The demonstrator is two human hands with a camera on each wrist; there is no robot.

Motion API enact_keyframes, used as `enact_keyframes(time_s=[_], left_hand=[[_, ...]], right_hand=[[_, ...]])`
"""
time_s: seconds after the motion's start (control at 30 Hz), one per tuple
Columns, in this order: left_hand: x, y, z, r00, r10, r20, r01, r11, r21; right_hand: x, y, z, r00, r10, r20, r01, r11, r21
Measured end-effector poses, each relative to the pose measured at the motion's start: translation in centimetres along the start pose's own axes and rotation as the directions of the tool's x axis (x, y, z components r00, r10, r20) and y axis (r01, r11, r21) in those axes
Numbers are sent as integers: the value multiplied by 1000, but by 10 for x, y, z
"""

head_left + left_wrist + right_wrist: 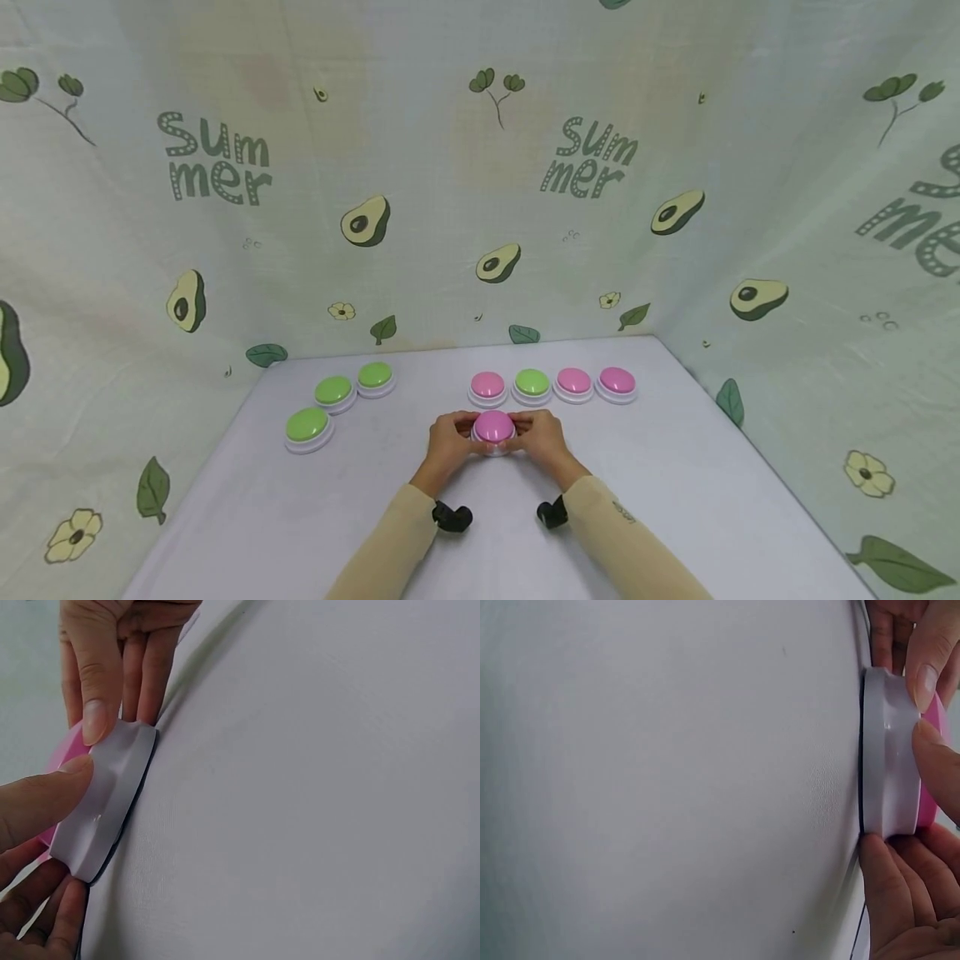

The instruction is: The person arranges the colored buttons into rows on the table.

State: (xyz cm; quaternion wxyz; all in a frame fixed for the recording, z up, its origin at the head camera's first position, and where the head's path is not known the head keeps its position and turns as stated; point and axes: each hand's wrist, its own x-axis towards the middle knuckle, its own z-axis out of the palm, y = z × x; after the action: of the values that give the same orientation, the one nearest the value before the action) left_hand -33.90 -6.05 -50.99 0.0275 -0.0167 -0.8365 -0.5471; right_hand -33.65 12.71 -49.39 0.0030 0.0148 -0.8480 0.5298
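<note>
A round push button with a glossy pink dome (494, 426) and a white base (105, 799) sits on the white table, held between two hands. My left hand (448, 447) grips its left side, thumb at the front of the base and fingers curled around the side. From the right, my right hand (545, 442) grips it likewise. Both thumb tips nearly meet at the front, by the seam of dome and base. In the right wrist view, fingers of the right hand (911, 889) curl under the base's side, down by the table surface.
Behind the held button stands a row: a pink button (487, 385), a green button (532, 382), then two pink buttons (573, 381). Three green buttons (307, 425) form a slanted line at the left. A patterned cloth (427, 150) hangs behind and beside the table (315, 525).
</note>
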Motion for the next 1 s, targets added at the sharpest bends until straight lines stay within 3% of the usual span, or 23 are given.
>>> enact_keyframes(time_s=[0.3, 0.5, 1.0], left_hand=[[3, -5, -5, 999, 33, 15, -34, 999, 32], [3, -5, -4, 998, 61, 27, -60, 998, -6], [1, -4, -13, 998, 15, 61, -13, 999, -45]], right_hand=[[2, -10, 2, 999, 34, 2, -34, 992, -121], [1, -9, -3, 1000, 19, 4, -19, 989, -144], [-1, -17, -3, 998, 44, 37, -36, 983, -181]])
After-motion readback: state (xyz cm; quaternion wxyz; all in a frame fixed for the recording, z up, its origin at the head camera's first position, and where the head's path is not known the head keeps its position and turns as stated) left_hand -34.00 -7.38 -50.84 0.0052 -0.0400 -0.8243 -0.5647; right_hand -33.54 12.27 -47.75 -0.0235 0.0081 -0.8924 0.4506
